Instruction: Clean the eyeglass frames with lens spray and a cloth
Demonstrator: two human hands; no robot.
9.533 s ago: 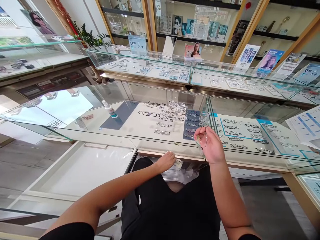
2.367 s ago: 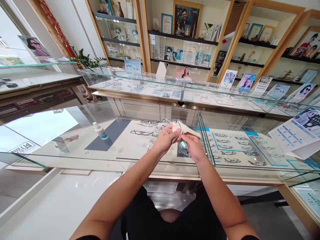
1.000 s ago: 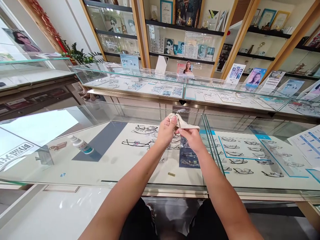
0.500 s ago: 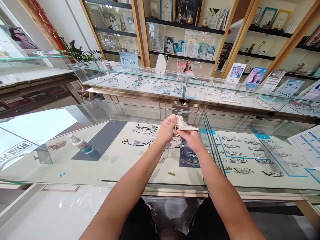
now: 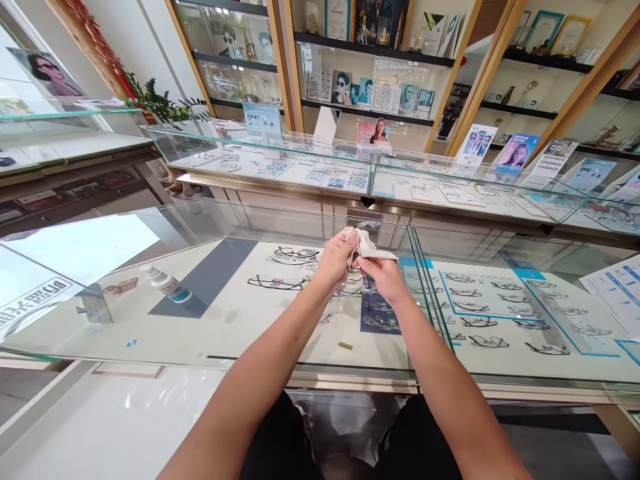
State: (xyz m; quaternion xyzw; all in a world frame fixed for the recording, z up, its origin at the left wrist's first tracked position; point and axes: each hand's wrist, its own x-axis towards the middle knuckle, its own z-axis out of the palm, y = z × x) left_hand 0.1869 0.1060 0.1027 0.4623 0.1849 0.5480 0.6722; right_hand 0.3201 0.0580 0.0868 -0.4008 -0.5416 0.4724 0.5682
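Observation:
Above the glass counter, my left hand (image 5: 338, 259) is closed on a crumpled pale cleaning cloth (image 5: 373, 248), its thumb pressing into the folds. My right hand (image 5: 384, 275) pinches at the cloth's lower edge, close to the left fingertips. A thin dark piece, perhaps part of an eyeglass frame, shows by the right fingers; the folds and fingers hide most of what lies between the hands. Under the glass beyond and below are several pairs of eyeglasses (image 5: 277, 283). A white spray bottle (image 5: 167, 285) with a blue-green label stands on the counter to the left.
The glass counter (image 5: 240, 340) spans the space before me. More eyeglasses (image 5: 489, 341) lie in rows in the right-hand case. A small gold bar (image 5: 345, 345) is near the front edge. Behind runs another display case (image 5: 295, 175) with upright cards; a leaflet (image 5: 613, 293) stands at right.
Both hands stay together on the cloth, with the left thumb and the folds shifted slightly. The whole view has moved a little, so the counter items appear slightly farther right.

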